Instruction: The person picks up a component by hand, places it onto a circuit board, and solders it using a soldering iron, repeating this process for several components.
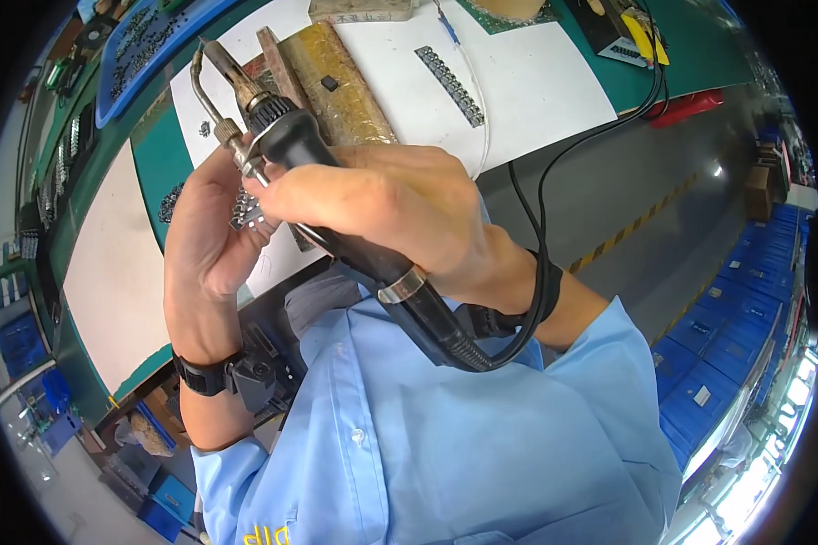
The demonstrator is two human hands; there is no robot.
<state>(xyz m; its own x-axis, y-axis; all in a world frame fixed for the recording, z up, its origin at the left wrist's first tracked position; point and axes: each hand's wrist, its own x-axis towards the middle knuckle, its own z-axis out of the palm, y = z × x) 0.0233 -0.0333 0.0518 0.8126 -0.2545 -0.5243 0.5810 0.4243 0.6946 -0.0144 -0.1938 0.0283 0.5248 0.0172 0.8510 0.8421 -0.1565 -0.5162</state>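
My right hand is wrapped round a black soldering iron with a bent metal solder-feed tube clamped alongside it. The iron's tip points up and left, toward the far edge of the work surface. Beneath the iron, my left hand is curled round a short row of small silvery parts, partly covered by fingers. Just beyond the hands lies a yellowish, worn block with a small black piece on it. A wooden strip runs along the block's left side.
On the white sheet, a row of small parts lies right of the block. A blue tray of small dark parts stands far left. Black cables run from the iron to a box at far right. Blue bins line the right.
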